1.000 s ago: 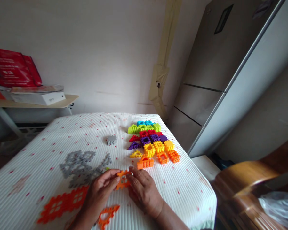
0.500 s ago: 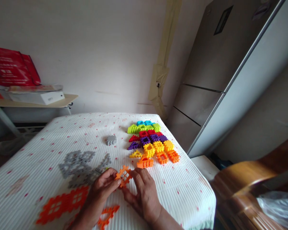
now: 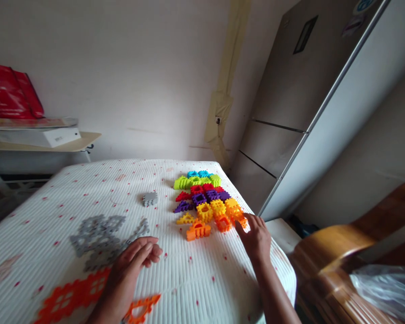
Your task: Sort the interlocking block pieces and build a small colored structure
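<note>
My right hand [image 3: 255,236] reaches to the near right end of the sorted rows, thumb and fingers closed around an orange interlocking building tile [image 3: 240,218] at the stack there. Its fingers partly cover that stack. Over the near left of the bed, my left hand [image 3: 137,258] hovers with curled fingers and nothing visible in them. Just beyond it lies a loose pile of grey tiles [image 3: 99,236]. Flat orange-red window tiles [image 3: 70,294] and an orange triangular tile [image 3: 143,309] lie by my left forearm, which hides part of them.
Stacks of yellow [image 3: 204,212], purple [image 3: 199,200], red [image 3: 196,190], green [image 3: 195,181] and blue tiles [image 3: 203,174] stand in rows. A small grey stack [image 3: 150,199] sits apart. A wooden chair [image 3: 324,252] and a fridge [image 3: 273,135] flank the bed's right side.
My right hand has left my left hand and moved right to the orange stacks. The orange window tile no longer shows at my left hand, whose fingers have curled in.
</note>
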Available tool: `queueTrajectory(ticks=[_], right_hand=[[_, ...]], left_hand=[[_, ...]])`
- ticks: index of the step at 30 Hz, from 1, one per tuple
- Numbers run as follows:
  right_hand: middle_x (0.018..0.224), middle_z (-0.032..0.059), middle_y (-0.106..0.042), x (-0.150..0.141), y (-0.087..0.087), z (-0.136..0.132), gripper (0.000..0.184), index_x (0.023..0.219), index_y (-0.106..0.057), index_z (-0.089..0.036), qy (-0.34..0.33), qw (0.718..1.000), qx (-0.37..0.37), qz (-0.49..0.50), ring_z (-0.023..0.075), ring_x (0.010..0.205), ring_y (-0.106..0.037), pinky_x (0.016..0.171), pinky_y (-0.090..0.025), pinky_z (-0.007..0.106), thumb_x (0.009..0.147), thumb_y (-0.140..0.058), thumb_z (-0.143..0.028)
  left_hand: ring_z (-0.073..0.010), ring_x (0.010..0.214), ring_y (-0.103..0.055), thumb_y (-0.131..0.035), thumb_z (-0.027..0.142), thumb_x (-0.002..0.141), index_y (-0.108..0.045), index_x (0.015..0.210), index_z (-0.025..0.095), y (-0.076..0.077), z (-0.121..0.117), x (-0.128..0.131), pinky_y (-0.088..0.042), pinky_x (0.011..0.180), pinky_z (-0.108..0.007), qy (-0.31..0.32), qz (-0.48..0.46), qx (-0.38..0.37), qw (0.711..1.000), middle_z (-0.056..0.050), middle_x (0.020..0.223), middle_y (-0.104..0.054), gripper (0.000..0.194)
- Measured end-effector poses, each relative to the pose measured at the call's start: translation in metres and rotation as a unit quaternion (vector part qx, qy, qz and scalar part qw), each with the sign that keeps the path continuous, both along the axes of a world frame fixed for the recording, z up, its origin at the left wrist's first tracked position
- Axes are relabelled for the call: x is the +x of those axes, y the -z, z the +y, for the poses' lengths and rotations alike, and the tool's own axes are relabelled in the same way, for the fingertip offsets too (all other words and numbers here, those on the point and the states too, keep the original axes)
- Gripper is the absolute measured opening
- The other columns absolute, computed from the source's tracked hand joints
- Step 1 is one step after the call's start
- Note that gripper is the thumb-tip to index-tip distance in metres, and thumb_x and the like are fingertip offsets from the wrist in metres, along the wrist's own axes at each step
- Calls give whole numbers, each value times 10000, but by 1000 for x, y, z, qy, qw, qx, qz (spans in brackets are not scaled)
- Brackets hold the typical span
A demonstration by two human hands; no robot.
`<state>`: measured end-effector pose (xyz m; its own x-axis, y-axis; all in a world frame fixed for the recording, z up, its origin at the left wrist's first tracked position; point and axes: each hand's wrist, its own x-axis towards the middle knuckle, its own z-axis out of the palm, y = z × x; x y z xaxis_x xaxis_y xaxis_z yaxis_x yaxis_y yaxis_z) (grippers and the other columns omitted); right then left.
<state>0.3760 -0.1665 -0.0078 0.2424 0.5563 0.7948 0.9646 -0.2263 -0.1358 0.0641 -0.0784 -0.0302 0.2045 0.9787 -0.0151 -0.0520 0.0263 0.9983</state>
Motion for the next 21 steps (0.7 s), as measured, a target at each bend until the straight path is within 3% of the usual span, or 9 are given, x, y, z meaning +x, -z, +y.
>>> queueTrajectory(ticks=[3, 7, 16, 21], right_hand=[[794, 68, -686, 18, 11, -2, 203, 895, -664, -168, 34, 998, -54, -18, 222, 743, -598, 659, -453, 321, 794, -594, -329], [783, 69, -690, 21, 19, -1, 193, 870, -675, -170, 64, 994, -88, -17, 221, 730, -588, 636, -421, 304, 776, -606, -324], [865, 65, -702, 14, 10, -3, 206, 904, -697, -175, 116, 974, -187, 60, 214, 852, -585, 736, -376, 286, 806, -568, -302], [917, 66, -699, 11, 9, -2, 228, 937, -688, -173, 129, 968, -204, 66, 227, 875, -579, 738, -362, 298, 819, -566, -325]], left_hand=[[-187, 702, -591, -563, 460, 780, -603, 896, 209, 5, 1, -1, -457, 637, -301, 22, -12, -4, 1000, -18, 742, -677, 279], [-191, 711, -604, -563, 460, 787, -609, 895, 220, 9, 2, -3, -475, 640, -300, 20, -3, 8, 1000, -24, 762, -680, 267], [-207, 704, -630, -512, 457, 814, -591, 912, 193, 19, 6, -6, -512, 623, -318, 30, 40, 53, 997, -58, 785, -684, 292], [-195, 690, -634, -518, 457, 813, -594, 916, 196, 20, 7, -6, -514, 627, -306, 35, 40, 55, 997, -59, 793, -688, 290]])
